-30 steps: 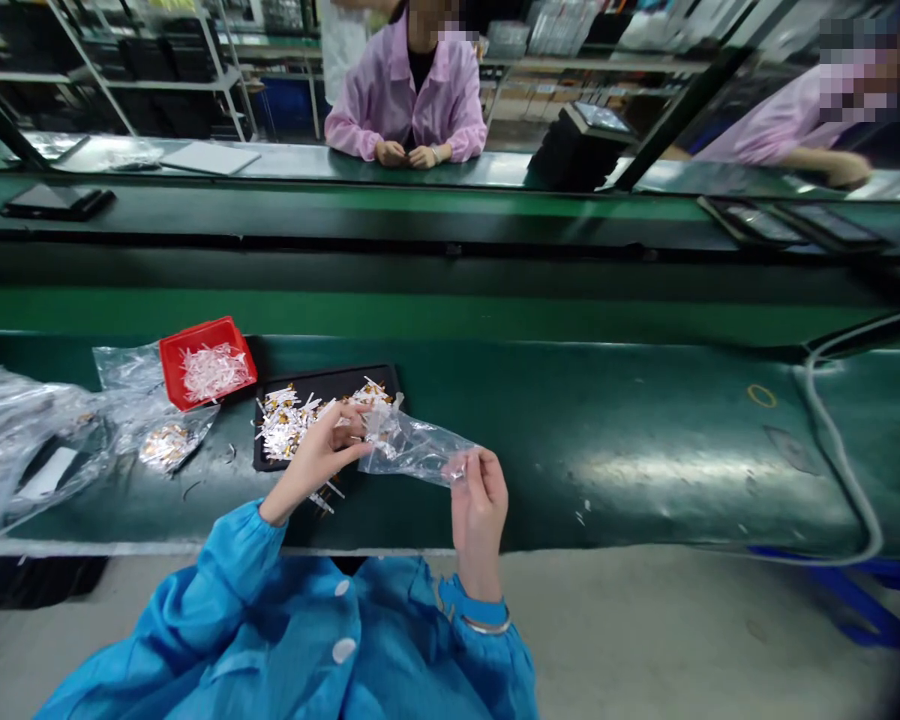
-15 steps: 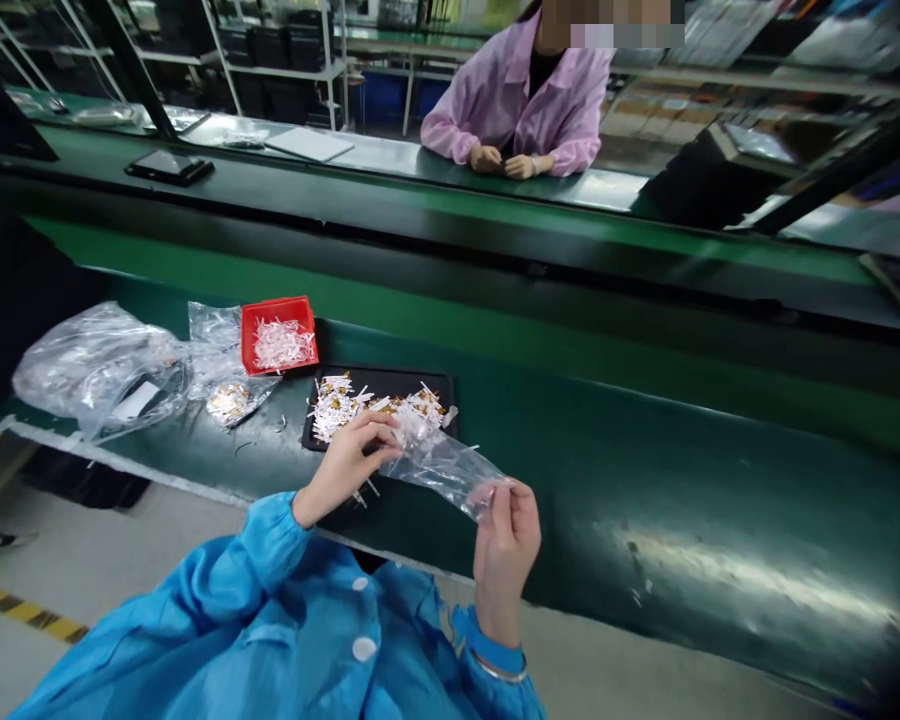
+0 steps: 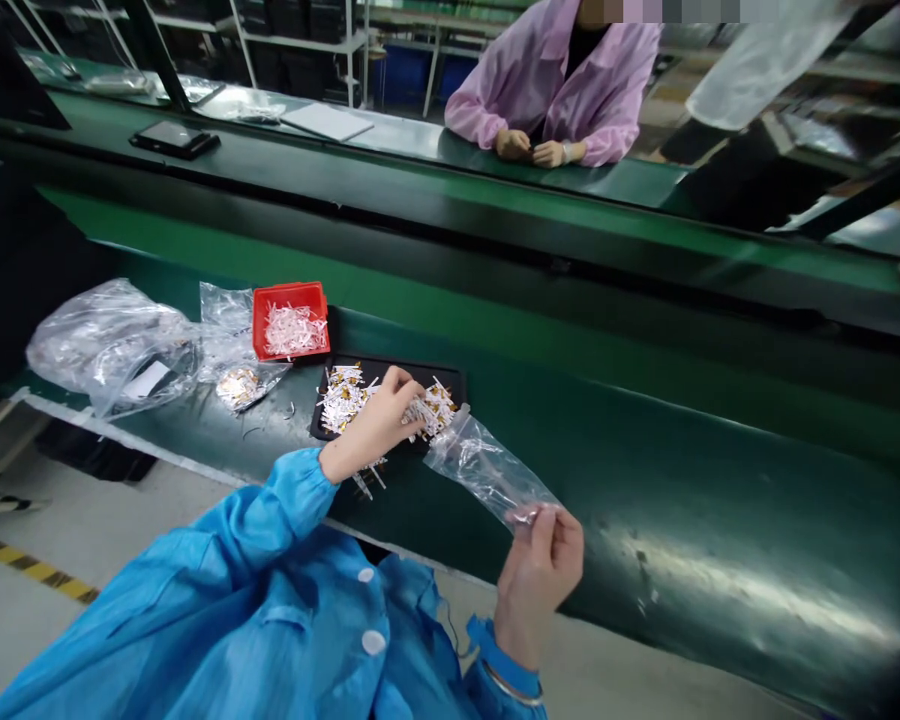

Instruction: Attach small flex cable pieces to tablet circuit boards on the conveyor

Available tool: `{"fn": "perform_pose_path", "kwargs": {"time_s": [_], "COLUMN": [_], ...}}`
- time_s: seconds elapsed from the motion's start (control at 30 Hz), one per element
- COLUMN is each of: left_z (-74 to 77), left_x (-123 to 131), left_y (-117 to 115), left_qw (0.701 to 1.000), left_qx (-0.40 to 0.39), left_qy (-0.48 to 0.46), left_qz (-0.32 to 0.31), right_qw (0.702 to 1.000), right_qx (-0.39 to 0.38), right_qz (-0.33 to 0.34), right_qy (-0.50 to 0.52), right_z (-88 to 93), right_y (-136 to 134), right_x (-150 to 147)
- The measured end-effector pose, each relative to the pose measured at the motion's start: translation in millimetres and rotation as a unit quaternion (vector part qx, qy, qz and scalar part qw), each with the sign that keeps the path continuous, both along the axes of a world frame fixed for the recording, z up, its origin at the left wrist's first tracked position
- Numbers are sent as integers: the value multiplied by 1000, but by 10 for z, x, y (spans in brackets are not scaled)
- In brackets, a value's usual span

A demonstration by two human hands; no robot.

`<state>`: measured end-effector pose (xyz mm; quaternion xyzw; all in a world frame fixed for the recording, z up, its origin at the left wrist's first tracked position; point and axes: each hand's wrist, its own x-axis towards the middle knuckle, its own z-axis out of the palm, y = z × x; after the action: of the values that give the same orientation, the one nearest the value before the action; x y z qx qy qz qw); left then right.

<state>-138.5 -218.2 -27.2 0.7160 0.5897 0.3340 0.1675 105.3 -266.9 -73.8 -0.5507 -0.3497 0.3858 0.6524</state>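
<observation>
My right hand point(image 3: 544, 565) pinches one end of a clear plastic bag point(image 3: 495, 465), which stretches up and left toward the black tray point(image 3: 454, 380). The bag looks flat, and its other end lies by the tray's right corner. Over the tray is my left hand point(image 3: 379, 420), its fingers and thumb closed round a small bunch of white strips point(image 3: 418, 412). Piles of similar white strips with orange-brown bits point(image 3: 341, 398) lie in the tray on both sides of this hand. A few loose strips point(image 3: 371, 478) rest on the bench below the tray.
Behind the tray on the left stands a red bin point(image 3: 291, 290) of whitish strips. Large clear bags point(image 3: 109, 335) and a small bag of parts point(image 3: 238, 388) lie further left. Across the bench, a person in a pink coat point(image 3: 555, 90) rests both hands on the far counter.
My left hand has left the bag's upper end and moved onto the strips in the tray. My right hand has drawn the bag right and down. The view has shifted slightly.
</observation>
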Motion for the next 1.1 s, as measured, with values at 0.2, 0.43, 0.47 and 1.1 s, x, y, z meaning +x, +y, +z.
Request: {"fn": "perform_pose_path", "kwargs": {"time_s": [0.2, 0.43, 0.47, 1.1], "left_z": [81, -173, -183, 62], "left_x": [-804, -997, -974, -992], "left_y": [-418, -534, -504, -224], "left_qw": [995, 976, 973, 963], "left_qx": [-16, -102, -109, -229], "left_qy": [75, 172, 181, 141], "left_qz": [59, 84, 90, 17], "right_qw": [1000, 999, 999, 999], "right_qx": [-13, -12, -11, 2], "right_qz": [7, 24, 21, 19], "right_qy": [13, 24, 24, 35], "right_z": [-106, -238, -246, -265], "right_y": [41, 78, 75, 77], "right_x": [-18, -144, -144, -112]}}
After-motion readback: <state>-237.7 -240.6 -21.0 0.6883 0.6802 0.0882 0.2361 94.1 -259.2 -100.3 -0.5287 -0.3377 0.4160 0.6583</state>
